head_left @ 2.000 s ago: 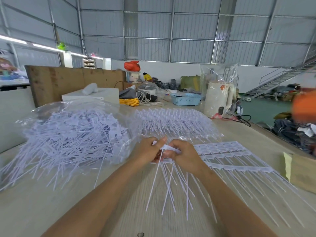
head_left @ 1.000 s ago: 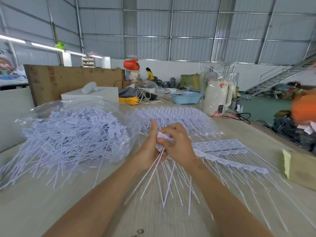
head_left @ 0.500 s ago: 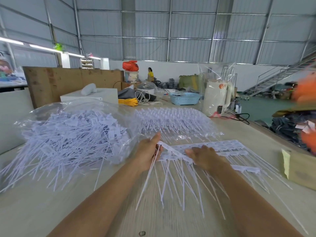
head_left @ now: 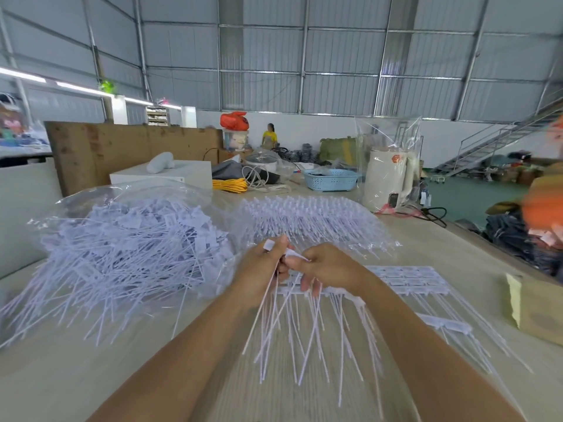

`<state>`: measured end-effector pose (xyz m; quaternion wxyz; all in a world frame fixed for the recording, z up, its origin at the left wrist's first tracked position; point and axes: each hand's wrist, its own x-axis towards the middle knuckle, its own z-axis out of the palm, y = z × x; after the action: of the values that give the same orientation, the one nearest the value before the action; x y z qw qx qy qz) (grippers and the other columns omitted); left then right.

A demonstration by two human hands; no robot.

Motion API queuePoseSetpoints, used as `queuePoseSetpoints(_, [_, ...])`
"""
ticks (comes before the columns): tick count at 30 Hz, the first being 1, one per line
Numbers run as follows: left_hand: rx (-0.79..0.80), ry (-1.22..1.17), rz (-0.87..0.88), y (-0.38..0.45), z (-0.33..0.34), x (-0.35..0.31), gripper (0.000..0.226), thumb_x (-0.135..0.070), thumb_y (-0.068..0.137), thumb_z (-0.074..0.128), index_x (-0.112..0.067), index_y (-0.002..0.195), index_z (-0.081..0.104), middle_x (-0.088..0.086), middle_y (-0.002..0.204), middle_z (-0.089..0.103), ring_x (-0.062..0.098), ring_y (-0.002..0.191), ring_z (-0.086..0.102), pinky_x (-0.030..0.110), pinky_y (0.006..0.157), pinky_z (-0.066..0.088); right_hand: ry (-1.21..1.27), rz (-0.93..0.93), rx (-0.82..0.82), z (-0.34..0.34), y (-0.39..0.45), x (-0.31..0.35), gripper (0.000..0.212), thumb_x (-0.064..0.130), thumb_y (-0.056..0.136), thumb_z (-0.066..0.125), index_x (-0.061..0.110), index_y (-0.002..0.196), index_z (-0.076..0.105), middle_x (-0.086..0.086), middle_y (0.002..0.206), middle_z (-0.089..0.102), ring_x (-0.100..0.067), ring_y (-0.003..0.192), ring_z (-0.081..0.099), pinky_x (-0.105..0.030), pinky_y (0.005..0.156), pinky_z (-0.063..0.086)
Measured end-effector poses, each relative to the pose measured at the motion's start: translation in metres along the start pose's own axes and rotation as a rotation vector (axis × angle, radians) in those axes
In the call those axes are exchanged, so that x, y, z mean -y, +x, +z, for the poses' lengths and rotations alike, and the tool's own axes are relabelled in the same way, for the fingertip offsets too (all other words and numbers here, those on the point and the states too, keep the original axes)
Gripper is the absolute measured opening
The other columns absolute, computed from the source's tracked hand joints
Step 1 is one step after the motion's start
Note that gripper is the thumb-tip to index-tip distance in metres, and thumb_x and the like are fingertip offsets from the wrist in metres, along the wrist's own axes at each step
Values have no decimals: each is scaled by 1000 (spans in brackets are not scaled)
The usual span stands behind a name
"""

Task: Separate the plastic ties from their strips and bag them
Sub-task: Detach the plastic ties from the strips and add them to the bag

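Observation:
My left hand (head_left: 262, 266) grips a bunch of loose white plastic ties (head_left: 274, 324) by their flat heads, tails hanging toward me. Close beside it, my right hand (head_left: 326, 266) pinches the head of one tie between thumb and fingers. Under my right hand a strip of joined ties (head_left: 408, 281) lies flat on the table (head_left: 91, 376). To the left, an open clear bag (head_left: 128, 239) holds a big heap of separated ties, tails spilling out. Behind my hands lies a second clear bag of strips (head_left: 310, 220).
A cardboard box (head_left: 536, 309) sits at the table's right edge. Farther back stand a white kettle in plastic (head_left: 387, 178), a blue basket (head_left: 330, 179), yellow cord (head_left: 230, 184) and a white box (head_left: 179, 175). A person stands far off by the back wall.
My right hand had reached out to the strip on the table half a second ago; it is back beside my left hand, pinching a tie head.

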<state>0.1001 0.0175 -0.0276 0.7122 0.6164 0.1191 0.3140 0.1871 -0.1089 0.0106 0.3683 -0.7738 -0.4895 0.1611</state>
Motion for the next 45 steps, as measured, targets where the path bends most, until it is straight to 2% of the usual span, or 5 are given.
queuePoseSetpoints(7, [-126, 202, -12, -6, 0, 0, 40, -36, 95, 54, -14, 63, 55, 1, 51, 50, 10, 41, 42, 21, 44, 35, -148, -55, 28, -1, 9, 6, 22, 29, 88, 64, 8, 81, 63, 2, 56, 62, 0, 41, 52, -17, 42, 42])
queuePoseSetpoints(18, [-117, 676, -118, -7, 6, -14, 26, -27, 92, 59, -11, 72, 56, 3, 51, 55, 17, 45, 49, 25, 52, 42, -736, -277, -235, 12, 3, -18, 28, 30, 92, 55, 45, 116, 57, 3, 106, 67, -19, 97, 62, -27, 68, 40])
queuePoseSetpoints(37, [333, 52, -522, -17, -19, -100, 55, -22, 93, 45, -19, 39, 50, -10, 34, 27, 1, 26, 19, 12, 24, 17, -200, -592, -516, 19, -1, 10, 37, 47, 85, 44, 15, 88, 63, 2, 58, 52, -20, 52, 48, -32, 50, 42])
queuePoseSetpoints(40, [507, -564, -464, -15, -60, -128, 40, -7, 85, 48, -20, 49, 37, -8, 39, 25, 4, 35, 14, 17, 32, 17, -240, -416, -569, 4, -4, -21, 29, 39, 89, 53, 17, 102, 68, -5, 72, 67, -20, 61, 57, -33, 61, 50])
queuePoseSetpoints(45, [-198, 241, -97, 5, -104, -158, 24, -22, 93, 52, -15, 72, 45, -6, 38, 35, 3, 28, 21, 15, 25, 17, -241, -220, -542, 7, 3, -40, 19, 33, 93, 53, 18, 101, 61, 2, 73, 54, -22, 69, 53, -27, 61, 38])
